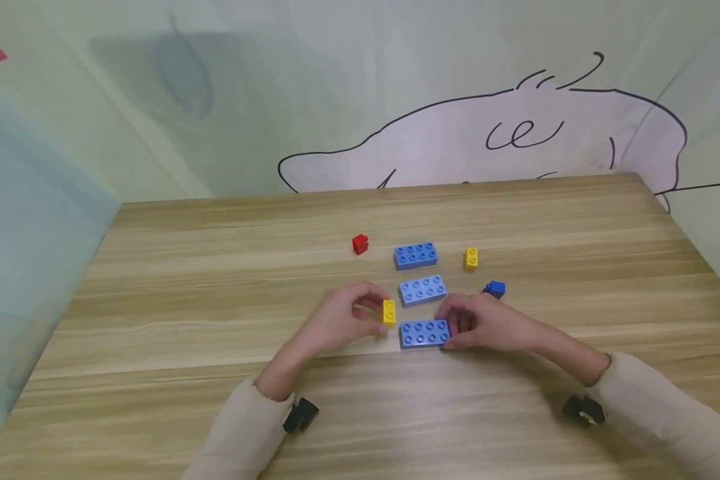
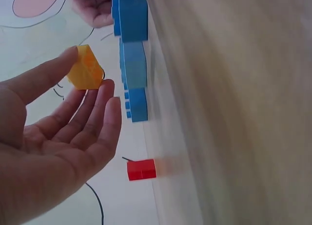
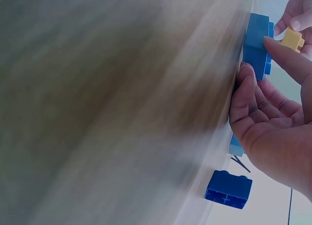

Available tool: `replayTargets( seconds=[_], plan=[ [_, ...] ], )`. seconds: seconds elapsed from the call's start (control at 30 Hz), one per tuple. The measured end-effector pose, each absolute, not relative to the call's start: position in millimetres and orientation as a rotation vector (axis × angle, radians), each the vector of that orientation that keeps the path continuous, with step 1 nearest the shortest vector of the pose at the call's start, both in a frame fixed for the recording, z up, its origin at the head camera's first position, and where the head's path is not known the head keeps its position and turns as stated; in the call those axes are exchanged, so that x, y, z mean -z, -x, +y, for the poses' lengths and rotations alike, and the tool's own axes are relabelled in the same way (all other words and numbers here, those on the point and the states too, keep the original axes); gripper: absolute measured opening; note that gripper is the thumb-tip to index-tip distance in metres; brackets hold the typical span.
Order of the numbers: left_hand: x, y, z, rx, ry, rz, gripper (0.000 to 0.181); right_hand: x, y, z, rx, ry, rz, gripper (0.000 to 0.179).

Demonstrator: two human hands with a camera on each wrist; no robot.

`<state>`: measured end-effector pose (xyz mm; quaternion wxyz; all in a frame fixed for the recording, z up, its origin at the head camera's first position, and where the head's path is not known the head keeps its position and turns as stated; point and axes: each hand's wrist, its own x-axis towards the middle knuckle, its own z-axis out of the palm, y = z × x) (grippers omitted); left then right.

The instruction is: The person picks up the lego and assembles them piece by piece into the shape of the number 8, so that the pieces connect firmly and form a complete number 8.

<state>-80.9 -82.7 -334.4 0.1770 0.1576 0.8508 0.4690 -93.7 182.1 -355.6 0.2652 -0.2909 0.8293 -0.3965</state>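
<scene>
Between its thumb and fingers my left hand (image 1: 338, 316) pinches a small yellow brick (image 1: 389, 312), raised off the table in the left wrist view. My right hand (image 1: 493, 323) grips the right end of the nearest blue brick (image 1: 423, 335), thumb along its near side and fingers curled at the end. That brick lies studs up on the table, just right of the yellow one. Behind it are a lighter blue brick (image 1: 423, 291) and another blue brick (image 1: 416, 256), both eight-studded, in a rough column.
A small red brick (image 1: 360, 244) lies on its side at the back left of the wooden table (image 1: 186, 287). To the right are a second small yellow brick (image 1: 471, 259) and a small dark blue brick (image 1: 495, 289), partly behind my right hand. A printed curtain hangs behind the table.
</scene>
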Motion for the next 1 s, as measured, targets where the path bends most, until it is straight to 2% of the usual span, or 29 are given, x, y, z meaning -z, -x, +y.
replayTargets(
  seconds=[0.27, 1.0],
  plan=[
    [337, 77, -68, -1.274, -0.485, 2.382, 0.033, 356, 94, 182, 1.069, 0.784, 2.242, 0.028],
    [342, 77, -55, -1.174, -0.481, 2.386, 0.041, 358, 94, 183, 1.067, 0.801, 2.247, 0.027]
  ],
)
